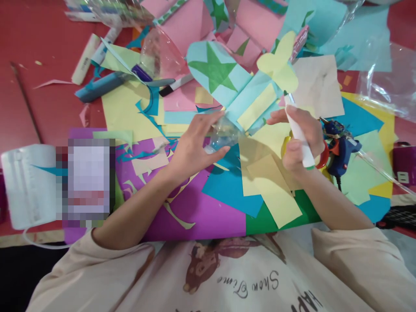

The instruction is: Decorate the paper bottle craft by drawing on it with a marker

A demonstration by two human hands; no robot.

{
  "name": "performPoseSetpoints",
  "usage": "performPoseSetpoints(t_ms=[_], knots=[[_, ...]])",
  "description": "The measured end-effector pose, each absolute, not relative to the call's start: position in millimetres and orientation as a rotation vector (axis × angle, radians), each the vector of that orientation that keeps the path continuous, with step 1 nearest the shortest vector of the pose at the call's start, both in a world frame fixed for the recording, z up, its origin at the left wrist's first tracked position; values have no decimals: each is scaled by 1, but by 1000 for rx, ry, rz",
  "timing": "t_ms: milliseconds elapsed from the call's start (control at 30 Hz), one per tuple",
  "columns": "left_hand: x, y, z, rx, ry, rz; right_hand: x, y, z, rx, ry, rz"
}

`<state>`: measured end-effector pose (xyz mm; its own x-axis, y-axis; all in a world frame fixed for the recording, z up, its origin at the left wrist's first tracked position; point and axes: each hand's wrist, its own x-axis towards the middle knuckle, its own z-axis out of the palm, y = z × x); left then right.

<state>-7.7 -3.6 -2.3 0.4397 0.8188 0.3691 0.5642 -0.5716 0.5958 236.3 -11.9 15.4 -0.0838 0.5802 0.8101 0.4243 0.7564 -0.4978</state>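
Note:
My right hand is closed round a white marker; its dark tip points up, close to a pale yellow cutout with rounded lobes. With fingers and thumb spread, my left hand is at the lower left edge of a folded light blue paper piece; I cannot tell whether the fingertips touch it. A clear plastic piece shows beside that hand. The light blue paper carries a green star on its rounded end and a pale yellow strip.
Paper sheets and scraps, including a purple sheet, cover the table. A blue glue gun lies to the right, by red scissor-like handles. At left are a white device with a cable and a blurred-out phone-like object. Several markers lie behind.

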Motion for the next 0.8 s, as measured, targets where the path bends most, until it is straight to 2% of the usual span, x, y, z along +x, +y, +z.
performPoseSetpoints(t_ms=[167,300,567,800], knots=[[-17,6,1,2307,1275,953,241,-5,18,-774,-1674,134],[-20,10,-1,2406,1432,1079,246,-3,18,-980,-1644,69],[-18,3,2,2471,1319,1248,245,-4,12,-1100,-1597,163],[-17,4,-5,2628,1413,855,246,-5,7,-897,-1586,360]])
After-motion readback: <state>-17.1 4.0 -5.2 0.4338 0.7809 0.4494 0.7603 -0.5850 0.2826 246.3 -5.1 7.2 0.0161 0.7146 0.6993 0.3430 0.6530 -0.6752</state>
